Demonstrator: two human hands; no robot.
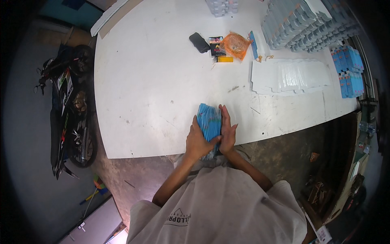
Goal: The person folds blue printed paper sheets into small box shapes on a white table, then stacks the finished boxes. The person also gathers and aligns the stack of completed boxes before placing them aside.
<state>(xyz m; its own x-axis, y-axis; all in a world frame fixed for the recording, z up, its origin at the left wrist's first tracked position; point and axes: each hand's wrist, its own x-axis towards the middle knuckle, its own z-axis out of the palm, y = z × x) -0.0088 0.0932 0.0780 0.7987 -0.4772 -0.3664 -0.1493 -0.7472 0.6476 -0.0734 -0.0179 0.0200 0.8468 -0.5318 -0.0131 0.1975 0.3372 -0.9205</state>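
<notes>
A bundle of flat, folded blue cartons [209, 122] is upright between my hands at the table's near edge, its thin edges packed side by side. My left hand [197, 140] is closed around the bundle's left side, with the thumb reaching across its near part. Along the right side lies my right hand [228, 132], flat against the cartons, its fingers stretched forward and its thumb sticking out to the right. The lower end of the bundle reaches over the table edge close to my shirt.
On the white table [142, 89] lie a dark pouch [199, 42], a cigarette pack [217, 46], a yellow lighter [223, 59] and an orange packet [236, 45]. White flat cartons [290, 76], grey-blue stacks [292, 24] and blue bundles [348, 71] occupy the right. A motorcycle [67, 110] stands left.
</notes>
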